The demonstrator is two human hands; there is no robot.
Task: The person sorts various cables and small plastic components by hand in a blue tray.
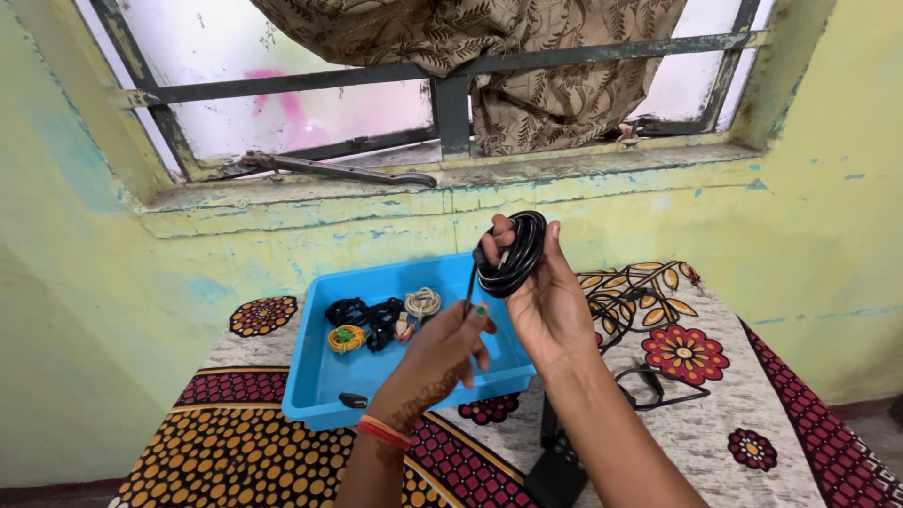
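Observation:
My right hand [546, 301] is raised over the table and grips a coiled black cable [514, 252] between thumb and fingers. My left hand [444, 350] is just below and to the left, pinching the loose end of that black cable, which hangs straight down from the coil. Both hands hover above the right part of a blue plastic tray [315, 381].
The tray holds a yellow coiled cable [346, 339], black bundled cables [367, 318] and a cream coiled cable [423, 302]. Loose black cable [649, 386] and a black device [557, 470] lie on the floral tablecloth [696, 357]. Behind are a yellow wall and a barred window [451, 103].

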